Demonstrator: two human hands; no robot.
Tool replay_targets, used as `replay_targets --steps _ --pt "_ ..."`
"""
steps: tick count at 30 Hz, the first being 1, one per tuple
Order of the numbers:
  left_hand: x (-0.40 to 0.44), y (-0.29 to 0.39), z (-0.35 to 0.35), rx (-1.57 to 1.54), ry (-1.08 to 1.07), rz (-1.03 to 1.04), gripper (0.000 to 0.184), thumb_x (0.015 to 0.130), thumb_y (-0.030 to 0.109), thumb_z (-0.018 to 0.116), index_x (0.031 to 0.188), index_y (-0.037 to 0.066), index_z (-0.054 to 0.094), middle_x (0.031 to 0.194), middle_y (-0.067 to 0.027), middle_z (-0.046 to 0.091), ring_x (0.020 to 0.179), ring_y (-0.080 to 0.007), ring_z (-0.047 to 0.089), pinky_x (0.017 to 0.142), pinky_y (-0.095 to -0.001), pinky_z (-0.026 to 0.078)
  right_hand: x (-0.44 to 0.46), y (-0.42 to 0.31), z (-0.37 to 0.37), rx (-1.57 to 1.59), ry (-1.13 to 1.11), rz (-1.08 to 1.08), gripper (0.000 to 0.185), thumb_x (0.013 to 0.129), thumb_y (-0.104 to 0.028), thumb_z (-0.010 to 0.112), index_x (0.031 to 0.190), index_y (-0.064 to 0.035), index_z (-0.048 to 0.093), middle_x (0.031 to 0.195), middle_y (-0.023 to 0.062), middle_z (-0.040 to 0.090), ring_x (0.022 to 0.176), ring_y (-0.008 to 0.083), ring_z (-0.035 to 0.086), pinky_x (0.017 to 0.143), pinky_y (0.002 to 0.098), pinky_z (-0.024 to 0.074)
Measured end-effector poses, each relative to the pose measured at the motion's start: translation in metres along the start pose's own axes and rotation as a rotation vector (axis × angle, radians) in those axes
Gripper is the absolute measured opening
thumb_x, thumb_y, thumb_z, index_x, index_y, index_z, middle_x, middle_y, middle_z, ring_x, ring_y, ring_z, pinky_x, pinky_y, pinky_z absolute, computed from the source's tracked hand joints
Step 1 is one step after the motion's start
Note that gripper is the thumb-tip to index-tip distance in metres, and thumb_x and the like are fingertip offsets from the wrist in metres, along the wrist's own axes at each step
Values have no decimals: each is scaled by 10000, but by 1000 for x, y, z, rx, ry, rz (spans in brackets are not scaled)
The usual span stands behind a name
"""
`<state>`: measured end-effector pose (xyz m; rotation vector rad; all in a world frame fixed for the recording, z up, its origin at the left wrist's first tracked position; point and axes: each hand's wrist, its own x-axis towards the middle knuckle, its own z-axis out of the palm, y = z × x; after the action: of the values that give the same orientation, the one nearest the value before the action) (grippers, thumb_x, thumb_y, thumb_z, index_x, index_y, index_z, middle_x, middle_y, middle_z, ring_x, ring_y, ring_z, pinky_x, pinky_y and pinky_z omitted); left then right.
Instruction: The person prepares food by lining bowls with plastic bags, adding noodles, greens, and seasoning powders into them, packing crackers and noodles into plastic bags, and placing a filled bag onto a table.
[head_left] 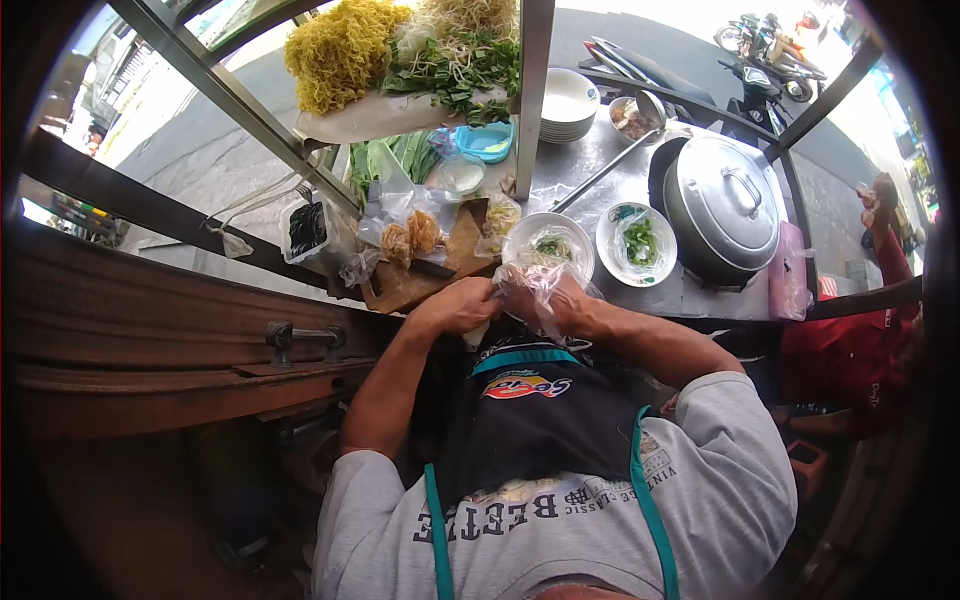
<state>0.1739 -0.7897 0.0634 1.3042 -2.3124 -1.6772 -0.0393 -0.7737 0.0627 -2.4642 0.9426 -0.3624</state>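
My left hand point(468, 306) is closed, its fingertips pinching the edge of a clear plastic bag point(538, 286). The same bag is gripped by my right hand point(570, 312), and its crinkled film partly hides those fingers. Both hands meet close to my black apron, at the counter's front edge. Just beyond them sits a white bowl point(583, 240) lined with clear plastic, with pale and green food inside. To its right stands a second plastic-lined bowl point(607, 262) holding chopped greens. Left of the hands lies a wooden cutting board point(400, 290).
A large lidded pot point(715, 200) stands at right beside a pink container point(790, 265). Stacked plates point(568, 105) and a long-handled ladle point(605, 172) lie behind the bowls. Yellow noodles point(340, 55) fill the upper shelf. A person in red point(840, 355) is at right.
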Motion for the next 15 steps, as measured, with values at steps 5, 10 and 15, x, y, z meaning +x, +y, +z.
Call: replay_targets --steps 5,10,15 --pt "-28 3 7 -422 -94 81 356 1052 328 444 1027 20 620 894 -38 631 846 -112 583 776 -276 479 2 -2 -30 792 -381 130 185 969 -203 553 998 -39 633 768 55 613 703 123 556 615 291 453" --pt "-33 -21 15 -501 134 194 382 1063 298 404 867 25 586 812 -33 616 782 -115 579 743 -274 473 1 13 -49 436 -285 82 211 936 -170 543 983 -4 665 841 141 664 765 223 638 669 356 496" --pt "-39 5 10 -93 361 51 354 1028 259 441 837 -12 566 721 -127 608 701 -247 614 686 -350 482 0 -10 -61 -170 123 16 468 856 -213 586 1243 48 554 1180 240 613 993 384 642 847 454 511"
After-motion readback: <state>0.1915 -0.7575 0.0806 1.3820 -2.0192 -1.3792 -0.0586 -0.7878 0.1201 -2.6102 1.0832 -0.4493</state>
